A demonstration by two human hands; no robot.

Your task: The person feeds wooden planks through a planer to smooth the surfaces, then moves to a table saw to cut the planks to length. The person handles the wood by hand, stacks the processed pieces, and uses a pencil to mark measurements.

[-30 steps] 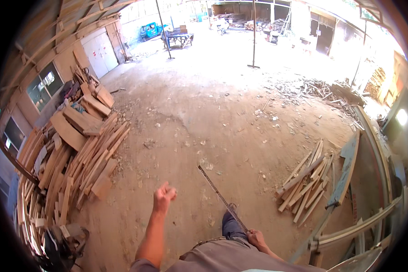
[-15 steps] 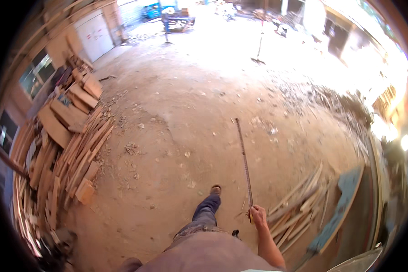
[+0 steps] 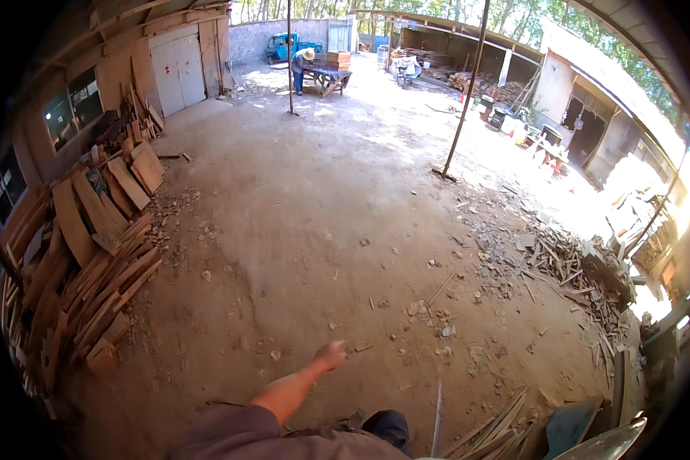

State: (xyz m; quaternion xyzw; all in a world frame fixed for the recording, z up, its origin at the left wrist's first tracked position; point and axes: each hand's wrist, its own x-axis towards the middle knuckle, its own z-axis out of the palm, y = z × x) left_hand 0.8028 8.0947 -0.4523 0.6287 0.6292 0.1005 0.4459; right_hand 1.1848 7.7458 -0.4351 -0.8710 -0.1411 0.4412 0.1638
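My left hand (image 3: 330,356) reaches forward over the dirt floor, its bare forearm coming out of a dark sleeve. Blur smears the fingers, so whether they are open or closed does not show. No held object can be made out there. Low in the picture, a thin pale strip, the blade of a tape measure (image 3: 438,418), rises from the bottom edge right of my dark-trousered leg (image 3: 389,426). Its lower end, its case and my right hand lie out of view.
Stacked boards (image 3: 92,261) lean along the left wall. Scrap wood (image 3: 567,268) lies at right; long sticks (image 3: 491,429) sit near a blue panel (image 3: 573,424). Metal posts (image 3: 468,100) stand ahead. Far off, a person in a hat (image 3: 300,70) bends at a table (image 3: 326,75).
My left arm has swung into view. My right hand, which held the tape measure out ahead, has dropped out of view. The view has tilted up, showing more of the yard.
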